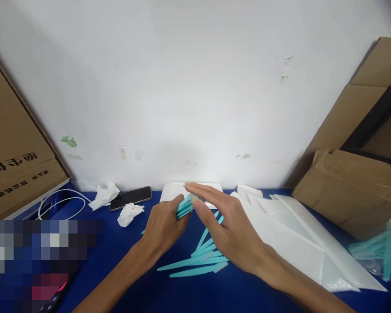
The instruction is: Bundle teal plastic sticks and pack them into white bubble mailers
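My left hand (166, 221) is closed round a bundle of turquoise sticks (184, 208), whose ends stick out toward the right. Touching the bundle's right end with its thumb, my right hand (223, 217) has its fingers stretched out above it. Several loose turquoise sticks (195, 262), flat and tapered, some with whitish ends, lie fanned out on the blue tabletop (127, 278) below and between my hands. Part of the bundle is hidden by my left hand.
A black phone (130, 198) and crumpled white tissues (129, 214) lie at the back left, near a white cable (81, 195). White plastic packets (293, 234) are on the right, with more turquoise sticks (378, 248) beyond. Cardboard (355, 195) leans at the right.
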A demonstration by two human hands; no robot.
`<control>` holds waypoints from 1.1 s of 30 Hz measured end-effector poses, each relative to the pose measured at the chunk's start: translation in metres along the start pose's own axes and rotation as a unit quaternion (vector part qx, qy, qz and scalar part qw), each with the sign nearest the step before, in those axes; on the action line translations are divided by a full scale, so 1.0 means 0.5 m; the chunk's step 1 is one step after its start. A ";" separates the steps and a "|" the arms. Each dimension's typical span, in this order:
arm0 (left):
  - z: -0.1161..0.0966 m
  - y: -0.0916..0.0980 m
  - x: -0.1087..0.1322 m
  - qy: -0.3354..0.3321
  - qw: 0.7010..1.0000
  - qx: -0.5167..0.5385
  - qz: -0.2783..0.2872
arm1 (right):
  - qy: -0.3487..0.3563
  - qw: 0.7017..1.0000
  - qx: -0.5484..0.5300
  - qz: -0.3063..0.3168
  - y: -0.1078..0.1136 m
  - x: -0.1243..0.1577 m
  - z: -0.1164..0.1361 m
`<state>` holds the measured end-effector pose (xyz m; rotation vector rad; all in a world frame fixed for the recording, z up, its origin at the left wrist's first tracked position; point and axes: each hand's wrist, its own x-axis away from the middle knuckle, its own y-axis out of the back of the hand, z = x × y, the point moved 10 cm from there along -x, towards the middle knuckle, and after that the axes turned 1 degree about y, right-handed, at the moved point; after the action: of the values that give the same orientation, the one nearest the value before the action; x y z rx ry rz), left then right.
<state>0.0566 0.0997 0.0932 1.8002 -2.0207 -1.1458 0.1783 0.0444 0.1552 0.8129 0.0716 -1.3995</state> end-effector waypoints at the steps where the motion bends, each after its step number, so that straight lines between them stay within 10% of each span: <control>1: 0.021 0.017 -0.006 0.020 0.996 0.057 -0.061 | 0.022 1.000 0.004 -0.012 0.003 -0.005 0.015; 6: 0.130 0.031 -0.006 0.094 0.963 0.167 -0.190 | 0.040 0.992 -0.067 -0.104 0.042 -0.029 0.024; 13: 0.227 -0.054 0.023 0.145 0.954 0.237 -0.115 | -0.049 0.991 -0.120 -0.041 -0.012 -0.053 -0.078; 20: 0.206 -0.117 0.019 0.195 0.904 0.377 0.053 | -0.078 0.991 -0.097 -0.039 -0.027 -0.061 -0.144; 25: 0.147 -0.150 0.040 0.223 0.815 0.497 0.197 | -0.168 0.975 -0.109 0.092 -0.116 -0.043 -0.230; 33: 0.149 -0.162 0.079 0.250 0.779 0.539 0.203 | -0.158 0.960 -0.198 0.118 -0.167 -0.031 -0.262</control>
<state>0.0628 0.0973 -0.0232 1.5310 -2.6388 0.7506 0.1549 0.1321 0.0284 0.2506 0.0052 -1.2189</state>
